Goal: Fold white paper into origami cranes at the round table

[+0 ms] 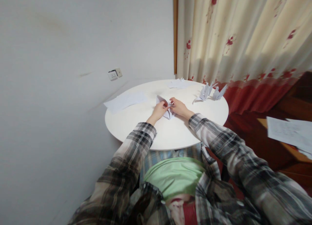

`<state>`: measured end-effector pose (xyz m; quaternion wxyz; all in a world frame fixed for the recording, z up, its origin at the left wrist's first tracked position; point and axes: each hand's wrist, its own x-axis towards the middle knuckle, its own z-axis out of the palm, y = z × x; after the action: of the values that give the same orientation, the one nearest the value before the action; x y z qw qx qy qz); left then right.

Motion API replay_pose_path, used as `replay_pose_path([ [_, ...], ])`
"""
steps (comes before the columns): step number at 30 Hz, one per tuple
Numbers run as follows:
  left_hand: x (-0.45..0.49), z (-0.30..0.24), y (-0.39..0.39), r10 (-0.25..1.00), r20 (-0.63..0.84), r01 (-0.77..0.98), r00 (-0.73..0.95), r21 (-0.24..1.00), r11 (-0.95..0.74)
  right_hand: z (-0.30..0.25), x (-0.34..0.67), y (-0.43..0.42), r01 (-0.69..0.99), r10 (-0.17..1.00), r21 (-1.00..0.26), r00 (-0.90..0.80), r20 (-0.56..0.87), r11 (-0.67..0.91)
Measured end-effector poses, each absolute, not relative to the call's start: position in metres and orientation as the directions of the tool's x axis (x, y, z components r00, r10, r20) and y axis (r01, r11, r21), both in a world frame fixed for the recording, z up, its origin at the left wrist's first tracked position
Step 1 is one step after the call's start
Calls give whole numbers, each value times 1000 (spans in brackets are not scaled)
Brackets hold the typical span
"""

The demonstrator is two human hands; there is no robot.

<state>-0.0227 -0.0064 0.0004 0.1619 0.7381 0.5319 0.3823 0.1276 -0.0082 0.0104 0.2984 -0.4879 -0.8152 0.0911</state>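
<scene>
A partly folded piece of white paper (168, 115) lies on the round white table (168, 137), a little beyond its middle, with one flap standing up at its far left. My left hand (159, 110) grips its left side, thumb and fingers pinched together on the paper. From the right, my right hand (179, 107) pinches the same paper, its fingertips close to those of the left. Both hands cover much of the folds, so the exact shape cannot be made out.
White sheets (125, 100) lie at the table's left edge. More paper pieces (179, 83) rest at the far edge. Folded paper figures (206, 92) stand at the right. Beside the table are a wall (60, 121), a curtain (243, 40) and a surface with written papers (290, 132).
</scene>
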Motion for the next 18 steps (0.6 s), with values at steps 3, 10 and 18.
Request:
replay_pose_path([
  [3, -22, 1, -7, 902, 405, 654, 150, 644, -397, 11, 128, -8, 747, 855, -437, -347, 387, 501],
  [10, -21, 1, -9, 887, 427, 666, 177, 612, -428, 11, 128, -8, 782, 882, -431, -314, 353, 451],
  [18, -21, 1, -12, 853, 459, 639, 249, 584, -501, 11, 130, -8, 804, 892, -422, -278, 356, 419],
])
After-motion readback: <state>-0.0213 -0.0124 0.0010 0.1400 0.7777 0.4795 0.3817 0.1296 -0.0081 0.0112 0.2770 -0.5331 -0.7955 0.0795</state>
